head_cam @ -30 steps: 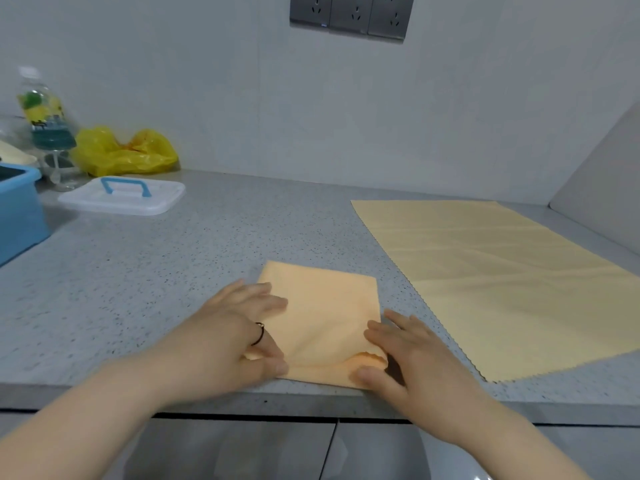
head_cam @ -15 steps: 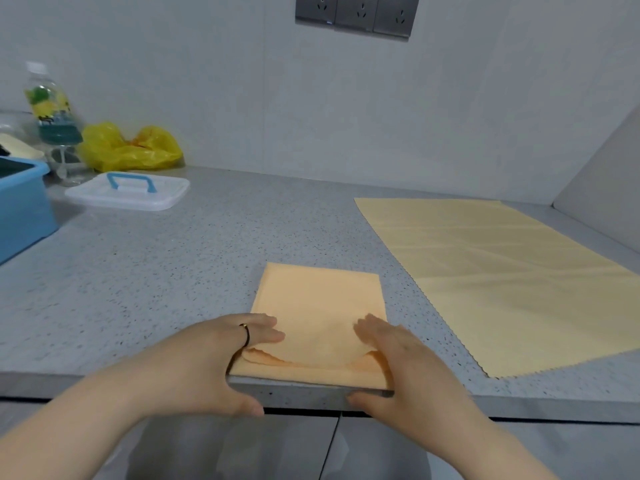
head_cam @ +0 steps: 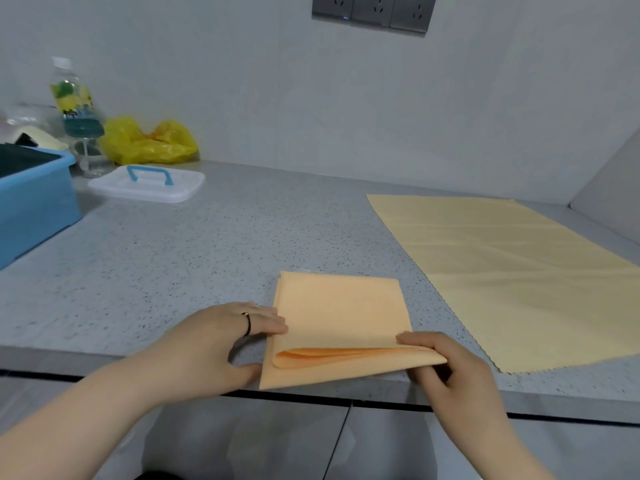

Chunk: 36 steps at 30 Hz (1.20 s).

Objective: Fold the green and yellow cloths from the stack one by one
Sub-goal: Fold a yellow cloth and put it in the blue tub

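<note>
Fingers (head_cam: 273, 328) of the left hand (head_cam: 221, 341) and right hand (head_cam: 450, 372) pinch the folded cloth (head_cam: 339, 306) at 6 o'clock, near the edge of the counter (head_cam: 173, 271). Its layers gape and may slip apart if one hand lets go.

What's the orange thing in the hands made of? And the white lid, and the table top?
The folded orange cloth looks like thin, matte fabric: its layers curl softly where the right hand pinches them. The white lid looks like smooth, slightly shiny moulded plastic. The countertop seems to be speckled grey stone or imitation stone; I cannot tell which.
</note>
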{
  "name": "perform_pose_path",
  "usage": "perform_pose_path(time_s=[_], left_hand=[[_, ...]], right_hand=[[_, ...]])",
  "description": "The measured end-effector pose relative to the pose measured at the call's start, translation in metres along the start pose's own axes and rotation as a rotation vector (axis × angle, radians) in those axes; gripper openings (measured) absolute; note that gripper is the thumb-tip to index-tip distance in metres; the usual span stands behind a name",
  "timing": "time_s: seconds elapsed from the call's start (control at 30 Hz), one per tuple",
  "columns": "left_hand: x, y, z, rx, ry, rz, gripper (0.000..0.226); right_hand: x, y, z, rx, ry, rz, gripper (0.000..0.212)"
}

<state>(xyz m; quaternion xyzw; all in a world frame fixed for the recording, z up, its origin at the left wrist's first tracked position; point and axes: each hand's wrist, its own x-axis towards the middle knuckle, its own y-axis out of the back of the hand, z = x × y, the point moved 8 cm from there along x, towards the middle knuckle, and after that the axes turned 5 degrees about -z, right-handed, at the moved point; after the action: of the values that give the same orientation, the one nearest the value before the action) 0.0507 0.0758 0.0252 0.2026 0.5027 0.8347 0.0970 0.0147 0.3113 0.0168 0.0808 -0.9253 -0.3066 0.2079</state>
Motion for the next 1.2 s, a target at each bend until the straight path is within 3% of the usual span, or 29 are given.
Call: perform_pose_path(time_s=[0.17,0.23,0.4,0.57,0.77,0.93,1.0,1.07,1.2], left_hand=[[0.001,0.008,0.001,0.015,-0.019,0.163,0.024],[0.001,0.014,0.008,0.029,-0.042,0.204,0.021],[0.003,0.011,-0.009,-0.145,0.151,0.165,0.063],[-0.002,0.011,-0.024,-0.211,0.303,0.231,0.072],[-0.003,0.009,-0.031,-0.332,0.353,0.286,0.064],[0.002,0.009,-0.044,-0.399,0.444,0.334,0.03],[0.004,0.01,-0.05,-0.401,0.498,0.356,0.02],[0.008,0.011,-0.054,-0.377,0.551,0.376,0.02],[0.014,0.011,-0.057,-0.354,0.61,0.373,0.026]], right_hand=[[0.005,-0.003,0.001,0.12,-0.072,-0.036,0.044],[0.005,-0.004,-0.001,0.125,-0.074,-0.051,0.043],[0.009,-0.006,-0.006,0.103,-0.044,-0.062,0.055],[0.012,-0.002,-0.006,0.069,-0.025,0.038,0.058],[0.015,-0.007,0.002,0.034,-0.066,0.005,0.05],[0.03,-0.009,-0.003,-0.046,-0.072,-0.096,0.039],[0.04,-0.013,-0.005,-0.101,-0.08,-0.152,0.023],[0.05,-0.016,-0.001,-0.108,-0.133,-0.188,0.012],[0.067,-0.021,0.003,-0.142,-0.22,-0.167,0.021]])
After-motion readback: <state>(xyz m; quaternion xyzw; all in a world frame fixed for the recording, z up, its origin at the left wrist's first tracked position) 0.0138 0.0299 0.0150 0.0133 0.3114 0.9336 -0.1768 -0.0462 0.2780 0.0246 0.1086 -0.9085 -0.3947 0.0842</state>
